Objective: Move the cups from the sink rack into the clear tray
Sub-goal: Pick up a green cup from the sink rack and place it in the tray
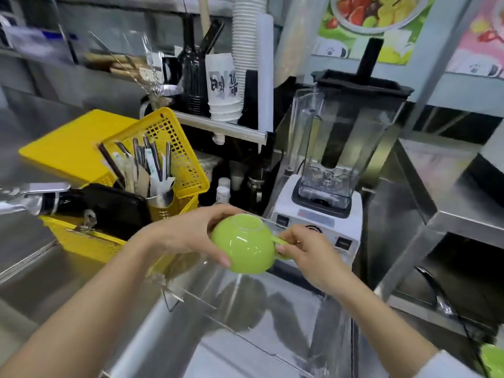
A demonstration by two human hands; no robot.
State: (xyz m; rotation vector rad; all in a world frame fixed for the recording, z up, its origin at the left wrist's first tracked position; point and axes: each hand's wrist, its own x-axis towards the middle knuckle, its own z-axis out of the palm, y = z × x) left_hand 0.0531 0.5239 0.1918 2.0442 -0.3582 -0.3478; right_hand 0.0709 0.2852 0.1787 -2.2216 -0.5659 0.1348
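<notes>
A light green cup [245, 245] is held upside down, its base facing up, above the clear tray [245, 304] on the steel counter. My left hand [188, 231] wraps around the cup's left side, thumb under its rim. My right hand [308, 249] pinches the cup's handle on the right. The tray's clear walls are faint; the cup's shadow falls on the tray floor. Another green object [492, 358] shows at the bottom right corner, cut off by the frame edge.
A yellow basket [174, 148] with a steel utensil holder [161, 199] and a black case stands to the left. A white-based blender [332, 165] stands right behind the cup. A shelf with stacked paper cups [225, 85] hangs above.
</notes>
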